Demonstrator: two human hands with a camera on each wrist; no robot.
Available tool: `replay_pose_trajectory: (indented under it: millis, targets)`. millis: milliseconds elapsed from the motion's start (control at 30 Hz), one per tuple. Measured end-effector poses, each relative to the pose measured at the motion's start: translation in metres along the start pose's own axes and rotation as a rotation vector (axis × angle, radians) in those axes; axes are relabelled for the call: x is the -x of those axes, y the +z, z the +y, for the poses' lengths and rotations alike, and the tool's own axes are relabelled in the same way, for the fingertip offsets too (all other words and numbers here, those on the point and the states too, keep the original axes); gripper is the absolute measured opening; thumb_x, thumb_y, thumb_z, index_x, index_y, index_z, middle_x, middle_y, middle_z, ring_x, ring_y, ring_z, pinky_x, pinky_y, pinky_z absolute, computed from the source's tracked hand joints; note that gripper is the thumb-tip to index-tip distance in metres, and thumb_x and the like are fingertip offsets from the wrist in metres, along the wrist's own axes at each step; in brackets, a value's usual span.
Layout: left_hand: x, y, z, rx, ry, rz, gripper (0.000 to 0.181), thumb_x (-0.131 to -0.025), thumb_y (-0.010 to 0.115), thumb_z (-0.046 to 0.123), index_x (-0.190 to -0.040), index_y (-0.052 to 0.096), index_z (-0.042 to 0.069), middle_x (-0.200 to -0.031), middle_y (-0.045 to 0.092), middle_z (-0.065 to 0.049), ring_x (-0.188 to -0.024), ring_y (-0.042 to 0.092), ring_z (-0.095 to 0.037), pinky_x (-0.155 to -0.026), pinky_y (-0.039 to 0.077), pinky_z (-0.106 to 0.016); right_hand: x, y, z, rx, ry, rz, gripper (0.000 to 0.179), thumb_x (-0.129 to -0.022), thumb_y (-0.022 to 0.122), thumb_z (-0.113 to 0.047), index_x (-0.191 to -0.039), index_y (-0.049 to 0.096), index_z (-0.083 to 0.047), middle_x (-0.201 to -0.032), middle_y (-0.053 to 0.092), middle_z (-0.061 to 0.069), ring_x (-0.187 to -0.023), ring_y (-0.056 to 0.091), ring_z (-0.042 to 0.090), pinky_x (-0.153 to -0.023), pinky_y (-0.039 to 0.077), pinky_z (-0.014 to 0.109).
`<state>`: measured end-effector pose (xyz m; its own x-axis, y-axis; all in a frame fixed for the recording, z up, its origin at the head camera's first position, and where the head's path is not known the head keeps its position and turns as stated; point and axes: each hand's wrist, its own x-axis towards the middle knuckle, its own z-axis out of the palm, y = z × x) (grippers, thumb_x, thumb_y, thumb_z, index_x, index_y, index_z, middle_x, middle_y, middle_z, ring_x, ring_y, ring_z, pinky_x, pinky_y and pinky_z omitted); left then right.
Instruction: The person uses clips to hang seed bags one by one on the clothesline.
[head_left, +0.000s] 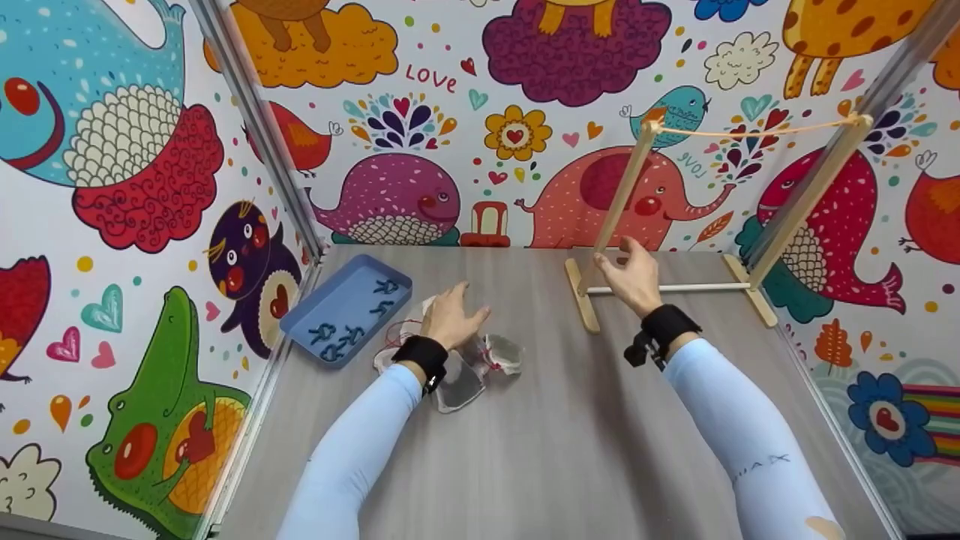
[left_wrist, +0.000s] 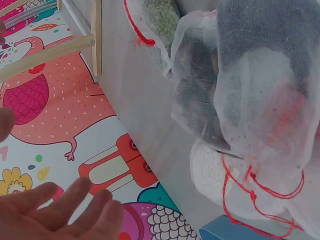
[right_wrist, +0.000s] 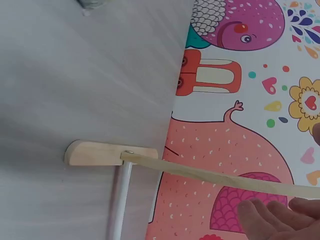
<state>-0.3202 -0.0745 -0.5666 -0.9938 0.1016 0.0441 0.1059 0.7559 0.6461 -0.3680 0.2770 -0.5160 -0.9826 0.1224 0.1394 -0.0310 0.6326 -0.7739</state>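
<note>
"Could you read anything?"

"Yes, the word LOVE (head_left: 430,78) stood in red on the back wall (head_left: 450,112), beside a small red heart (head_left: 468,67)."

"Anything else there?"

"A paler word (head_left: 691,165) near the elephant (head_left: 577,206) looked like LOVE, mirrored."

"And the clothing?"

"Dark lettering (head_left: 761,466) crossed the right sleeve (head_left: 739,420). I made out an X; the rest was unclear."

Both arms (head_left: 360,450) (head_left: 750,427) extended forward, hands (head_left: 450,319) (head_left: 634,279) well apart, fingers (left_wrist: 102,212) relaxed, slightly spread
</note>
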Motion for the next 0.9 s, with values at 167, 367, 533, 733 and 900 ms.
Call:
replay_pose_trajectory:
  millis: [167,367,533,733,900]
  targets:
    - [-0.004,0.003,0.001,0.005,0.036,0.021,0.063,-0.105,0.075,0.038,-0.154,0.062,0.002,-0.15,0.072,-0.024,-0.137,0.07,-0.044,-0.117,0.057,-0.057,-0.012,-0.001,-0.002,-0.019,0.039,0.032,0.076,-0.106,0.072,-0.034,-0.166,0.045,0.003,-0.165,0.057,0.03,-0.146,0.065,0.048,-0.12,0.056,0.059]
    - [-0.007,0.006,-0.001,-0.004,0.037,0.007,0.058,-0.104,0.075,0.039,-0.148,0.066,0.002,-0.146,0.075,-0.023,-0.132,0.073,-0.042,-0.114,0.059,-0.055,-0.028,-0.007,-0.003,-0.063,0.108,0.083,0.068,-0.105,0.073,-0.031,-0.161,0.053,0.002,-0.158,0.064,0.029,-0.143,0.066,0.045,-0.121,0.054,0.056]
    - [-0.008,0.008,-0.001,-0.016,0.015,-0.018,0.054,-0.104,0.075,0.04,-0.144,0.069,0.003,-0.14,0.077,-0.023,-0.125,0.076,-0.041,-0.108,0.062,-0.055,-0.04,-0.017,-0.012,-0.101,0.143,0.083,0.065,-0.106,0.072,-0.031,-0.159,0.055,0.002,-0.158,0.063,0.028,-0.146,0.062,0.043,-0.122,0.053,0.054]
    - [-0.007,0.01,0.0,-0.036,-0.016,-0.069,0.052,-0.105,0.074,0.04,-0.142,0.07,0.004,-0.136,0.079,-0.021,-0.121,0.077,-0.037,-0.106,0.063,-0.053,-0.051,-0.021,-0.027,-0.071,0.138,0.073,0.064,-0.107,0.074,-0.034,-0.158,0.057,0.0,-0.155,0.066,0.025,-0.143,0.065,0.04,-0.118,0.056,0.052]
    - [-0.005,0.01,0.003,-0.053,-0.013,-0.086,0.052,-0.106,0.073,0.039,-0.143,0.07,0.002,-0.135,0.08,-0.022,-0.12,0.078,-0.036,-0.106,0.063,-0.053,-0.061,-0.02,-0.036,-0.027,0.124,0.084,0.06,-0.108,0.073,-0.037,-0.156,0.06,-0.002,-0.151,0.07,0.024,-0.139,0.067,0.039,-0.116,0.058,0.051]
